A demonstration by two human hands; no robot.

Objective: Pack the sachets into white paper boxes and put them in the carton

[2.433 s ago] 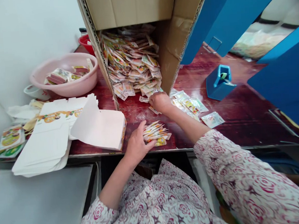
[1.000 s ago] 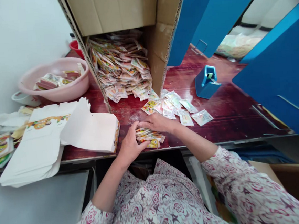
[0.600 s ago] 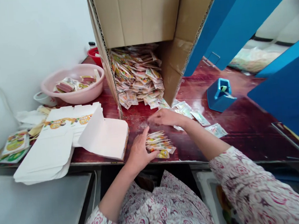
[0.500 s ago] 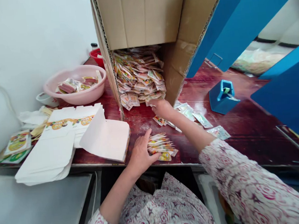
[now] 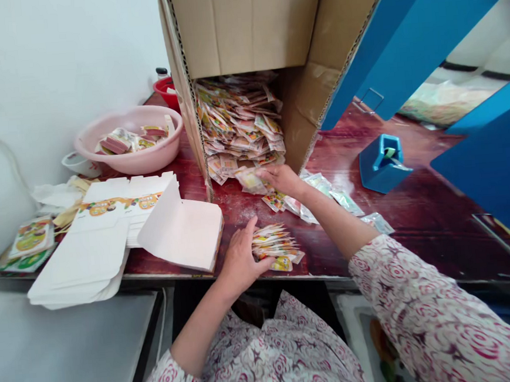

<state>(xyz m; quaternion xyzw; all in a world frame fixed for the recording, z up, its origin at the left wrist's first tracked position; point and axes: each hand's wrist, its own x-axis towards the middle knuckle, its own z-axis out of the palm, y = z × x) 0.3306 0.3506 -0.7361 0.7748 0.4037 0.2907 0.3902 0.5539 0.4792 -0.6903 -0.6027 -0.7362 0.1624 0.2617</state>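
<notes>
My right hand (image 5: 283,180) pinches a small, pale printed sachet (image 5: 250,181) at the mouth of the cardboard box (image 5: 249,29). Inside the box lies a heap of similar sachets (image 5: 241,124). At the table's front edge, a row of sachets (image 5: 274,241) stands packed together, with one yellow-printed sachet lying flat at its near side. My left hand (image 5: 240,257) rests against the left end of this row, thumb and fingers spread apart. Under and beside my right forearm, loose clear-and-green packets (image 5: 344,201) are scattered on the table.
Left of my hands sits a white carton with its flap raised (image 5: 187,231), beside stacked flat cartons (image 5: 87,245). Behind them stands a pink basin (image 5: 133,162) holding packets. A blue tape dispenser (image 5: 379,166) is on the right of the dark red table (image 5: 417,237).
My right hand has drawn slightly back and right from the heap, and a sachet now shows in its fingers. My left hand stays beside the row.
</notes>
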